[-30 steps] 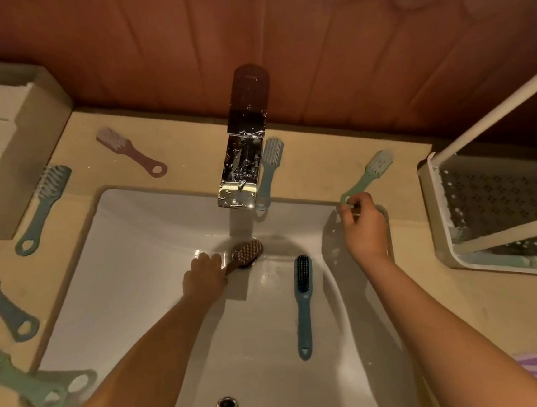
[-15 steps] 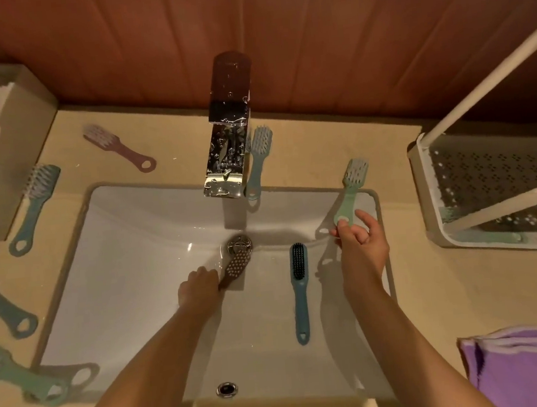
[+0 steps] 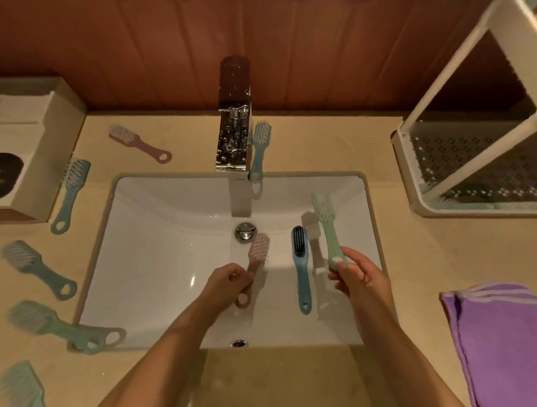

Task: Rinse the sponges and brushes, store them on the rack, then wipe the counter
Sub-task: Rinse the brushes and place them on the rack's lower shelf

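Note:
My left hand (image 3: 227, 283) grips the handle of a pink brush (image 3: 257, 248) inside the white sink (image 3: 153, 233), its bristle head lying just below the drain (image 3: 245, 232). My right hand (image 3: 356, 275) pinches the handle end of a light green brush (image 3: 327, 227), held above the sink's right side with the head pointing away. A blue brush with dark bristles (image 3: 300, 265) lies in the basin between my hands. The white rack (image 3: 471, 166) stands on the counter at the right.
The chrome faucet (image 3: 234, 135) stands behind the basin with a teal brush (image 3: 259, 149) beside it. Several more brushes lie on the left counter (image 3: 36, 269), a pink one (image 3: 138, 143) near a cardboard box (image 3: 12, 151). A purple cloth (image 3: 516, 344) lies at the lower right.
My right hand has lifted the light green brush off the counter edge and brought it over the sink. My left hand drew the pink brush back from under the faucet.

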Available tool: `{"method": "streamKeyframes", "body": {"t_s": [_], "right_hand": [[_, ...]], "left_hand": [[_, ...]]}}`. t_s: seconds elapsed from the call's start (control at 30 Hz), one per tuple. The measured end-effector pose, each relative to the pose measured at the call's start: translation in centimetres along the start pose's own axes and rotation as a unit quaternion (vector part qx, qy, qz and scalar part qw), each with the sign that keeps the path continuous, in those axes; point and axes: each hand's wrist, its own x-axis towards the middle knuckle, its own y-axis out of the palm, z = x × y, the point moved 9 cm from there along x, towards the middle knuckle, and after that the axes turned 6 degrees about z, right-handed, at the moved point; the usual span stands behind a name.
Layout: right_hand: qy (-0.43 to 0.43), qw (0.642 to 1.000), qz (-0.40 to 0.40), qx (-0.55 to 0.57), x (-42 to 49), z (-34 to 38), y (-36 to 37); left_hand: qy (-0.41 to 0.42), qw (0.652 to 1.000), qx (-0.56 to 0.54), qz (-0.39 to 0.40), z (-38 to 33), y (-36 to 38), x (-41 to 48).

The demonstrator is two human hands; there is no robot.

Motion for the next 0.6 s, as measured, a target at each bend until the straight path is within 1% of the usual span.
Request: {"method": "streamKeyframes", "body": {"t_s": [0.07,0.13,0.23,0.3,0.43,0.6], "right_hand": [[-0.003,1.0,0.015,-0.015,-1.1,0.0,-0.2],[-0.011,0.999,0.024,-0.042,-2.0,0.4,-0.5],[-0.035,0.996,0.04,-0.074,-3.0,1.7,-1.0],[-0.045,0.993,0.045,-0.096,-3.4,2.3,-1.5],[-0.08,0.983,0.069,-0.153,-4.5,3.6,-2.2],[-0.122,0.965,0.079,-0.22,-5.4,4.9,-3.4]], "left_hand": [[0.01,0.996,-0.077,0.031,-1.5,0.9,-2.2],[0.015,0.985,-0.155,0.071,-2.9,1.9,-4.5],[0.007,0.962,-0.258,0.089,-3.7,2.7,-6.9],[0.001,0.954,-0.284,0.092,-3.6,3.0,-7.5],[-0.004,0.964,-0.257,0.072,-4.1,3.2,-8.2],[-0.023,0.935,-0.34,0.099,-5.7,4.6,-9.2]]}}
